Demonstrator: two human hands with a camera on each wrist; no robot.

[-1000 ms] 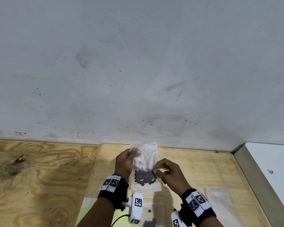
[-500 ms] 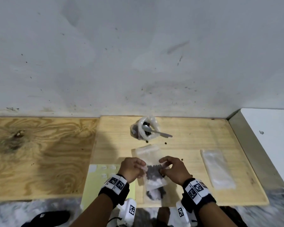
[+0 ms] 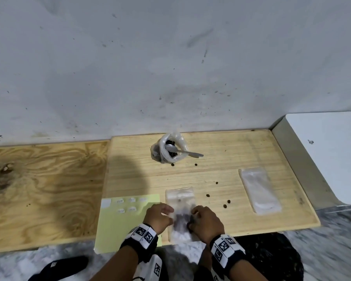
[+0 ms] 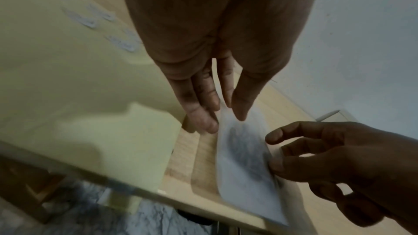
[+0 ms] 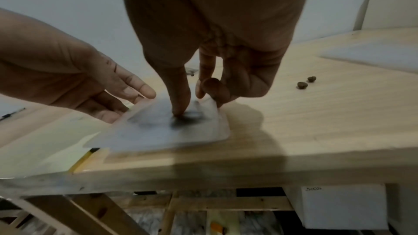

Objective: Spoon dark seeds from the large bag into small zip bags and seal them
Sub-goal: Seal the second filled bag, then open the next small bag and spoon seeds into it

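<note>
Filled zip bag [image 3: 180,218] lies flat at the tabletop's [image 3: 231,179] near edge, long axis running toward the wall. Left hand [image 3: 158,217] touches its left side with straight fingers; right hand [image 3: 206,221] pinches the right edge. Only the right wrist view shows that thumb [image 5: 178,96] pressing down on the seeds

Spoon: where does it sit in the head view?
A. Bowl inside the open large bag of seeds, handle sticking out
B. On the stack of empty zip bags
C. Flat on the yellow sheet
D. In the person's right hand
A: the spoon has its bowl in the open large bag near the wall, handle pointing right over the rim; neither hand touches it.
</note>
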